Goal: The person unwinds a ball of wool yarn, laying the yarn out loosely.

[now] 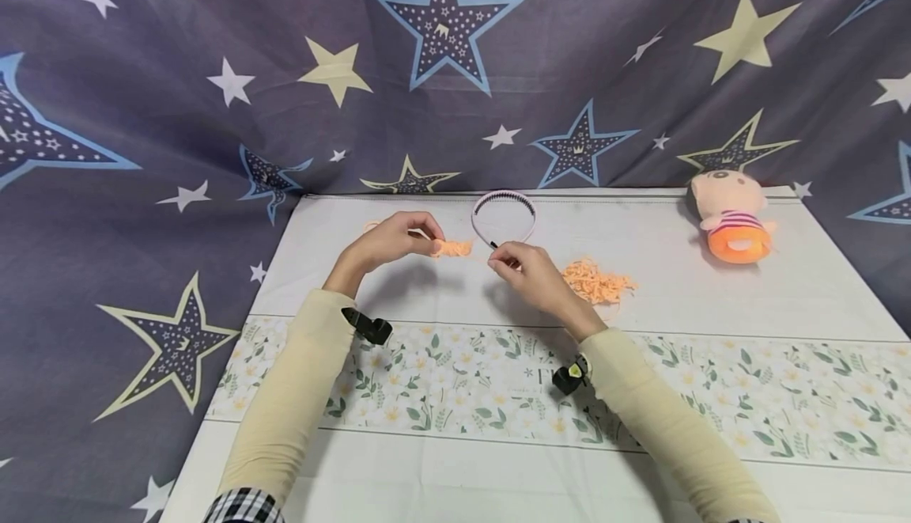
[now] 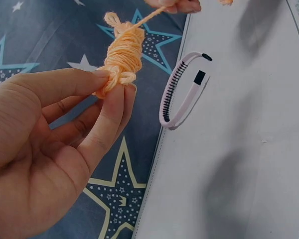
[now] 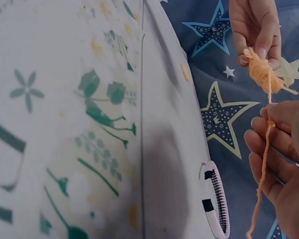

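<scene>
The left hand (image 1: pixel 393 240) pinches one end of a wound bundle of orange yarn (image 2: pixel 123 54) between thumb and fingertips, holding it above the white table (image 1: pixel 640 226); the right hand (image 1: pixel 534 274) pinches the strand (image 3: pixel 270 94) that runs taut from the bundle. A pink headband (image 2: pixel 186 105) lies beyond and between the hands, near the table's far edge. A loose pile of orange yarn (image 1: pixel 596 282) lies beside the right hand; farther right, a plush toy (image 1: pixel 735 218) lies before the star-patterned cloth (image 1: pixel 562 17)
</scene>
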